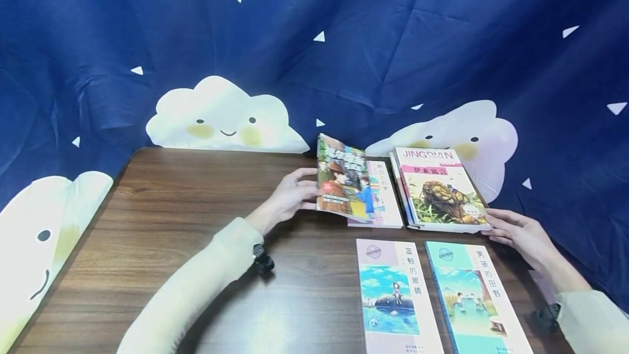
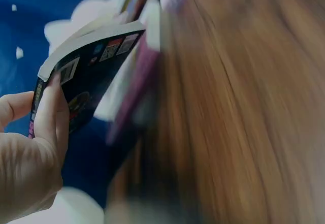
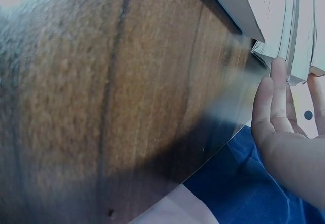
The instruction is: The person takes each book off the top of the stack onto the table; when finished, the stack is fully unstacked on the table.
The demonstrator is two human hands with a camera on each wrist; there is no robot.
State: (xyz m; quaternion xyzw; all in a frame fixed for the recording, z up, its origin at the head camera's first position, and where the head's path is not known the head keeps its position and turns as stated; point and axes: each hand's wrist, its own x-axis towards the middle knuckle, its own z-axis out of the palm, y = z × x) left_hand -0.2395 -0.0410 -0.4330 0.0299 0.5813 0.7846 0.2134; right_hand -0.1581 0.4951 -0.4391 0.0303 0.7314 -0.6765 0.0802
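Note:
The left hand [image 1: 295,195] grips the left edge of a colourful comic-style book [image 1: 344,182], tilted above a pink-and-white book [image 1: 385,195]. In the left wrist view, fingers and thumb of the left hand [image 2: 35,153] pinch the spine side of that book, its dark back cover [image 2: 96,64] showing. At the right, the right hand [image 1: 523,236] touches the lower right corner of a stack of books topped by a white "JINGDIAN" book [image 1: 437,190]. The right wrist view shows the right hand [image 3: 292,117] with extended fingertips against the page edges of the stack [image 3: 302,31].
Nearer on the brown wooden table [image 1: 206,190] lie a lilac book [image 1: 393,294] and a teal book [image 1: 474,299], side by side. A blue curtain [image 1: 295,31] with clouds and small triangles hangs behind the table.

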